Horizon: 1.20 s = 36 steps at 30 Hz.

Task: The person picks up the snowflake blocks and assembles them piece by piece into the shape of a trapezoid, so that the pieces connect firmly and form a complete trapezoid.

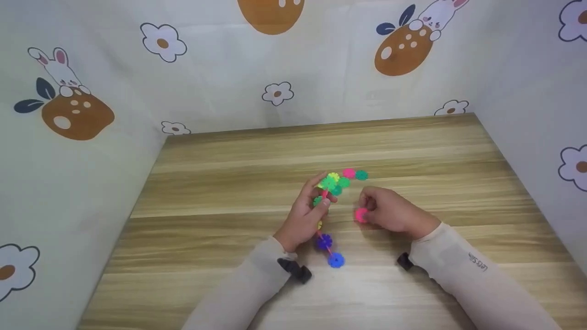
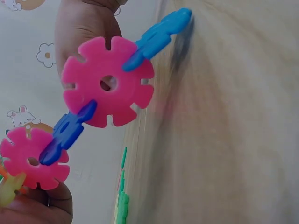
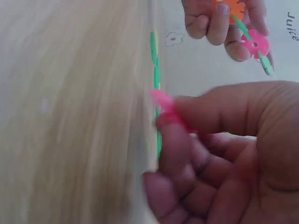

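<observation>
My left hand [image 1: 303, 214] grips a chain of notched plastic flower discs above the table. The chain's near part hangs down past the wrist, where a violet-blue disc [image 1: 324, 241] and a blue end disc [image 1: 336, 260] show. In the left wrist view, pink discs [image 2: 107, 100] alternate with blue ones [image 2: 65, 135], and a yellow disc [image 2: 10, 190] sits by the fingers. An orange disc [image 3: 233, 11] shows between the left fingers in the right wrist view. To the right, apart from the chain, my right hand [image 1: 392, 211] pinches a single pink disc [image 1: 361, 215] between thumb and index finger.
Several loose discs lie on the wooden table [image 1: 229, 174] beyond the hands, among them a pink one [image 1: 349, 173] and a teal one [image 1: 362, 175]. Some green and yellow discs overlap near the left fingertips. Printed cloth walls [image 1: 220, 68] stand behind and at both sides.
</observation>
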### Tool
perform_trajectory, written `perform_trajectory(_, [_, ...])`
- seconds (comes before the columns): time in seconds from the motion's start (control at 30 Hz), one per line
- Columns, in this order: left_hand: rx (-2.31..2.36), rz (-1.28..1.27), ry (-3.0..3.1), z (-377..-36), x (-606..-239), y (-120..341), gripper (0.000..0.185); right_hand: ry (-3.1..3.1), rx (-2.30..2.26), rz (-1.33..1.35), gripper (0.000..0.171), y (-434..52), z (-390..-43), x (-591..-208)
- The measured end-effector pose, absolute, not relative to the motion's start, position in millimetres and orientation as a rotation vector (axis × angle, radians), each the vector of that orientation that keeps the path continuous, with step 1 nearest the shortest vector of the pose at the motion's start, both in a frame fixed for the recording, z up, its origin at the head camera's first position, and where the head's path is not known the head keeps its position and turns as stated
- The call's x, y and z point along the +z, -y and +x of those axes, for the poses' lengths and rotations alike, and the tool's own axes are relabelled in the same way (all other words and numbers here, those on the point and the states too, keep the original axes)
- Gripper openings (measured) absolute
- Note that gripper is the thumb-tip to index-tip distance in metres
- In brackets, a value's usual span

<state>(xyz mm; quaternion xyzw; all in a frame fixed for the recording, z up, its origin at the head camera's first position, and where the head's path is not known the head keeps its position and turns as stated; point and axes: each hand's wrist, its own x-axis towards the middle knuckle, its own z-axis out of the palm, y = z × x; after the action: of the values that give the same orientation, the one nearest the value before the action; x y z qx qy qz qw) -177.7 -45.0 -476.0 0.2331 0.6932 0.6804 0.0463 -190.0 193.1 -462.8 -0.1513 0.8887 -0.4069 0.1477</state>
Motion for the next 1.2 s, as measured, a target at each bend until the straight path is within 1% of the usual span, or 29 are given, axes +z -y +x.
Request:
perform_trajectory(0.07, [2.056, 0.735, -2.084, -174, -469, 45, 0.055, -2.491, -1.41, -0.425, 0.017, -190, -189, -460])
perform_trajectory(0.17, [2.021, 0.774, -2.047, -171, -463, 46, 0.053, -2.36, -1.747, -0.4, 0.025, -186, -186, -454])
perform_trajectory(0.23, [2.004, 0.794, -2.032, -171, -465, 46, 0.053, -2.271, -1.893, -0.373, 0.028, -185, -185, -451])
perform_trajectory(0.33, [1.96, 0.801, -2.048, -175, -474, 45, 0.053, -2.169, -1.994, -0.311, 0.035, -184, -183, -447])
perform_trajectory(0.4, [1.947, 0.817, -2.052, -178, -480, 45, 0.052, -2.108, -2.02, -0.297, 0.039, -183, -183, -446])
perform_trajectory(0.53, [1.94, 0.856, -2.046, -181, -486, 45, 0.051, -2.025, -2.036, -0.309, 0.04, -184, -181, -444])
perform_trajectory(0.83, [1.915, 0.888, -2.072, -180, -486, 45, 0.052, -2.005, -1.953, -0.361, 0.032, -188, -182, -441])
perform_trajectory(1.03, [1.875, 0.966, -2.079, -171, -469, 46, 0.051, -2.018, -1.892, -0.425, 0.036, -191, -182, -441])
perform_trajectory(1.2, [1.866, 0.971, -2.06, -166, -456, 46, 0.05, -2.007, -1.899, -0.448, 0.037, -189, -182, -442])
